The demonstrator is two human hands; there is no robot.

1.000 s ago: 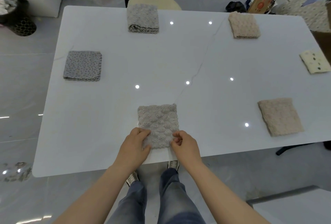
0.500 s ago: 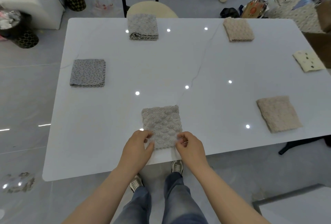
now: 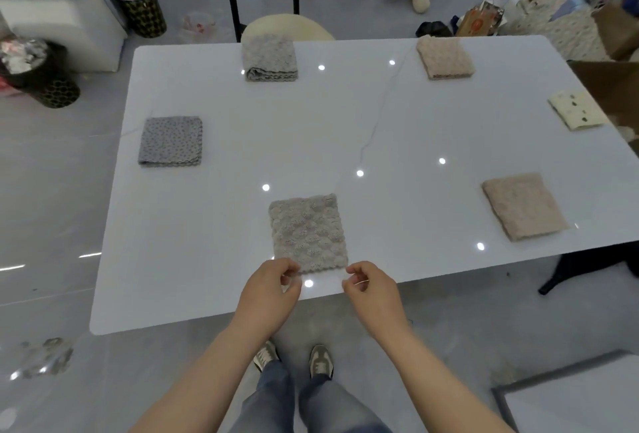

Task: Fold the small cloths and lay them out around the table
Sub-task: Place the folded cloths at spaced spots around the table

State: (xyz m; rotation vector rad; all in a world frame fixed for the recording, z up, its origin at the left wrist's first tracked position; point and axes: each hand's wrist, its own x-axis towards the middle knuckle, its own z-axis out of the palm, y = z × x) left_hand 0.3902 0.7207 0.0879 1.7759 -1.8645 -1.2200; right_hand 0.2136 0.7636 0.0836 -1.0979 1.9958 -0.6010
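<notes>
While the person is standing at the near edge of the white table [image 3: 345, 121], both hands are hanging just above it with nothing in them. The left hand [image 3: 268, 294] is loosely curled, with its thumb and fingers close together, and the right hand [image 3: 371, 291] is curled the same way. Neither one is holding any cloth.

Just past the fingertips, a bumpy grey cloth [image 3: 308, 233] is lying folded into a neat square. Its near edge is sitting between the two hands, very close to them, but I cannot tell if a finger is touching it.

Five more folded cloths are lying around the table. A dotted grey cloth [image 3: 170, 141] is resting far out to the left of the left hand. A fluffy grey cloth [image 3: 269, 58] is sitting far ahead, by the far edge. A tan cloth [image 3: 445, 57] is sitting far ahead and to the right. A cream spotted cloth [image 3: 575, 109] is lying way off to the right, near the table's end. Another tan cloth [image 3: 524, 206] is resting off to the right of the right hand.

I am guessing the job is nearly done. Six cloths are looking folded and spread out. I am not seeing any unfolded cloth waiting on the table.
</notes>
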